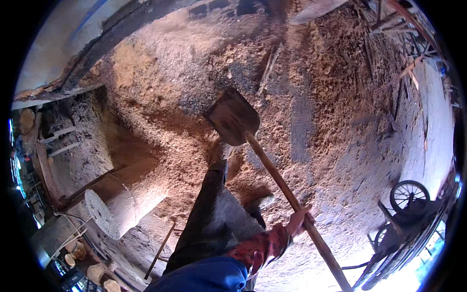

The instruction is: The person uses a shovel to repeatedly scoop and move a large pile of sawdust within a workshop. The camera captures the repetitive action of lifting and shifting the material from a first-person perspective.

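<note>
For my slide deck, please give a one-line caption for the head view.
A hand grips the long wooden handle of a shovel over a sawdust-covered floor, beside a log.

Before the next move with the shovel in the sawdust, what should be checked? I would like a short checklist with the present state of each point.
1. Grip on the shovel handle: the right hand is closed around it, ok.
2. Second hand on the handle: the left hand is not in view, cannot tell.
3. Shovel blade: raised over the sawdust pile, load blurred, cannot tell.
4. Foot: planted in loose sawdust near the blade, not ok.
5. Log at the person's left: apart from the blade, ok.
6. Cart at the right: apart from the handle, ok.
</note>
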### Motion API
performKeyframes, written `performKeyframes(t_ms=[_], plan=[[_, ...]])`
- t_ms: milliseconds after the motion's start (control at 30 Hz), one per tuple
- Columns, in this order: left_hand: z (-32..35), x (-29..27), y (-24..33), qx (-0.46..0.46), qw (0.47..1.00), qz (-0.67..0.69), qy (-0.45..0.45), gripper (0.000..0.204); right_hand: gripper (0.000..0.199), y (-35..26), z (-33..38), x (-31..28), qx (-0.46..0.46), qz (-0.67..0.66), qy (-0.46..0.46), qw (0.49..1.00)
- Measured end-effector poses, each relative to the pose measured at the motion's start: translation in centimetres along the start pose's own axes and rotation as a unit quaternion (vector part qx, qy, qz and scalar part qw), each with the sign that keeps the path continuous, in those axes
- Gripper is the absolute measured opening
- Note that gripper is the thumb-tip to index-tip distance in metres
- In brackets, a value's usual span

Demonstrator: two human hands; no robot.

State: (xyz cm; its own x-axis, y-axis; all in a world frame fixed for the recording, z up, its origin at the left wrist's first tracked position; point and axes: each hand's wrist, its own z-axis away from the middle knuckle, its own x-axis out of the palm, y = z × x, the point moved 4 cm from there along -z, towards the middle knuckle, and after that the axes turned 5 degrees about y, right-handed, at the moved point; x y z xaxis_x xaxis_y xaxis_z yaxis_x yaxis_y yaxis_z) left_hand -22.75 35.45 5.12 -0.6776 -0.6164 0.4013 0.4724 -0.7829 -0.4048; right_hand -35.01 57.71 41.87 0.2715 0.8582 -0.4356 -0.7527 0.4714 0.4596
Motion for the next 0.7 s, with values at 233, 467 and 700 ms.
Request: performKeyframes(t_ms=[233,467,700], plan=[[2.0,2.0,38.8,0.246,0.966,-0.033,0.077,0.028,0.033,-20.0,-14.3,-8.6,-0.001,0.057,-0.051,0.997],[-2.0,-1.2,47.9,0.294,0.952,-0.032,0.075,0.021,0.035,-27.8,-17.3,-10.0,-0.168,-0.023,0.112,0.979],[-7.0,-5.6,44.4,0.345,0.934,-0.086,0.046,0.022,0.023,-29.2,-27.7,3.5,-0.171,-0.174,0.155,0.957]])
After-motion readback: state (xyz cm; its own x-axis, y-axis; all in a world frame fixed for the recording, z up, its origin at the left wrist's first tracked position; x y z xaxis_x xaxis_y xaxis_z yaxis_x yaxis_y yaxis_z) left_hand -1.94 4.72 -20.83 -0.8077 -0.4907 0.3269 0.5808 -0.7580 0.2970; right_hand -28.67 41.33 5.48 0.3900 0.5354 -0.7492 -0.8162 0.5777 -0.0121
